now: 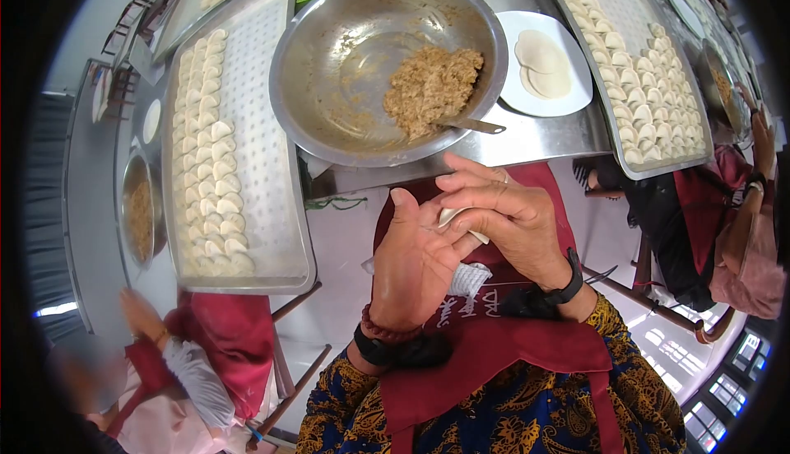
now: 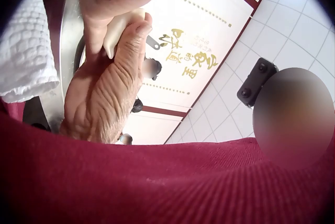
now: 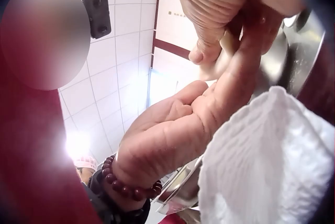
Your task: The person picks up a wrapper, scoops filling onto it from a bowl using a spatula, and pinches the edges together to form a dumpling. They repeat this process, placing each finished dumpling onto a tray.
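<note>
A pale folded dumpling (image 1: pixel 448 216) sits between both hands, in front of the person's apron and just short of the table edge. Palm up, the left hand (image 1: pixel 415 266) carries it on extended fingers, its thumb standing apart. The right hand (image 1: pixel 517 217) pinches the dough between thumb and fingers from the other side. In the left wrist view the dumpling (image 2: pixel 117 31) shows beside the right thumb. The right wrist view has the dumpling (image 3: pixel 220 66) over the left fingers, partly hidden by the right hand.
A large metal bowl (image 1: pixel 329 51) with filling (image 1: pixel 432 92) and a spoon (image 1: pixel 473 125) stands ahead. Right of it, a white plate (image 1: pixel 568 96) bears round wrappers (image 1: pixel 543 63). Trays of dumplings (image 1: pixel 271 232) (image 1: pixel 704 153) flank the bowl. Other people sit at both sides.
</note>
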Motion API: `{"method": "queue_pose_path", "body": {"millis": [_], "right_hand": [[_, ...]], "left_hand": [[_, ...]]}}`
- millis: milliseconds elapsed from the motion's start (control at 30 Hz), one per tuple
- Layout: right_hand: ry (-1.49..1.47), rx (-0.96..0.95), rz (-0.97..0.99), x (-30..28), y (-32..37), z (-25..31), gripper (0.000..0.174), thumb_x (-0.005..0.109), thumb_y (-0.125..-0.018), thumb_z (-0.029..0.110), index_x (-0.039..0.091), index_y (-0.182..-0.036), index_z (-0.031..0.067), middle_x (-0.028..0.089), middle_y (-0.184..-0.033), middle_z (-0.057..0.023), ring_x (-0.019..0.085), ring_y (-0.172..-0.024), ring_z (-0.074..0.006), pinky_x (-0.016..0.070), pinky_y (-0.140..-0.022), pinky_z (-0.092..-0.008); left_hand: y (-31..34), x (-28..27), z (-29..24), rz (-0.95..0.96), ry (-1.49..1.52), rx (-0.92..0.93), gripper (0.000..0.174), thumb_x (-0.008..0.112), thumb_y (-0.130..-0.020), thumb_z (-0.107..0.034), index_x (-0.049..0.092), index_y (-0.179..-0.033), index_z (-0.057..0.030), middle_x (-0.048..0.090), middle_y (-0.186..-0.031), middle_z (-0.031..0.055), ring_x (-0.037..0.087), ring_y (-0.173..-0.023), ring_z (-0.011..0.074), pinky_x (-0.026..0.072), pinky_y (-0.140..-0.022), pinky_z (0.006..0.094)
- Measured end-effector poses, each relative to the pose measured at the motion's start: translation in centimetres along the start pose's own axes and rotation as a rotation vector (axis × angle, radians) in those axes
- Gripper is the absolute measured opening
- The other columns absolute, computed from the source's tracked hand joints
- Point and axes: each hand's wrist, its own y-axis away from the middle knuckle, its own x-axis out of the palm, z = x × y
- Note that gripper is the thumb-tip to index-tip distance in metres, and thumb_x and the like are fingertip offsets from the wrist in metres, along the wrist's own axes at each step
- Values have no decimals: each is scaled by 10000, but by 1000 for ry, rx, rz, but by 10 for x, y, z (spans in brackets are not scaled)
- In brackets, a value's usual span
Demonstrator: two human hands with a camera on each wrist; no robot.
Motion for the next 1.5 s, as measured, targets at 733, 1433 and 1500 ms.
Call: {"method": "queue_pose_path", "body": {"millis": [733,1433,1500], "right_hand": [[196,-149,37,-7,0,-8,112,708,-814,-1,730,-919,30,724,-1113,-140,572,-1270,-321,470,-998,-394],[-9,-67,-51,5,2,3,130,722,-810,8,749,-933,40,733,-1088,-125,557,-1290,-304,462,-1001,-401],[-20,-59,-73,5,2,4,124,726,-813,23,750,-932,45,738,-1075,-116,555,-1292,-303,453,-1013,-407]], "left_hand": [[4,3,-4,-44,-139,4,754,268,-1050,-537,317,-1423,116,412,-1462,223,476,-1317,335,390,-1119,476],[4,2,-3,-10,20,-3,729,215,-1063,-507,332,-1402,128,453,-1416,227,460,-1330,317,348,-1143,469],[4,3,-4,-28,42,-4,703,189,-1070,-483,326,-1408,118,455,-1417,222,461,-1327,324,345,-1141,487]]}}
